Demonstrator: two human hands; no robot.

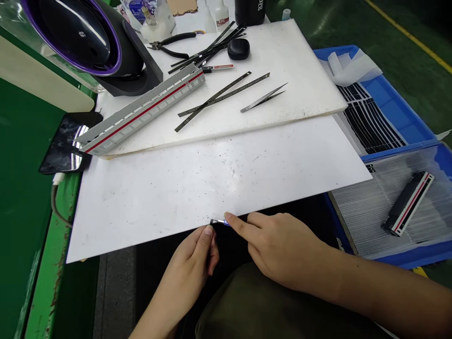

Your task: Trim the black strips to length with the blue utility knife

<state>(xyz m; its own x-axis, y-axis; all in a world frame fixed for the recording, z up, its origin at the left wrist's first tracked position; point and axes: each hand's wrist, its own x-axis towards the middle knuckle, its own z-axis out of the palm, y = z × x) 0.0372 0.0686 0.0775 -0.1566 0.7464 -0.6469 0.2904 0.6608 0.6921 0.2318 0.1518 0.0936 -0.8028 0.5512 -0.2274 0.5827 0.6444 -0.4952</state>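
Observation:
At the front edge of the white board [226,179], my left hand [196,259] is closed, thumb on top, pinching a small dark piece [212,222]; the rest of that piece is hidden by the fingers. My right hand [278,240] is closed around a slim blue-handled tool that looks like a craft knife [225,222], its index finger stretched along it. The tool's metal tip points left and meets the dark piece, or nearly so. Small dark crumbs lie on the board near both hands.
A thick white foam slab [300,94] carries tweezers [264,98], dark strips [222,96], pliers [173,44] and a grey channel with a red stripe [144,113]. A fan [84,37] and a phone [67,141] stand left. Blue trays [399,108] are at right.

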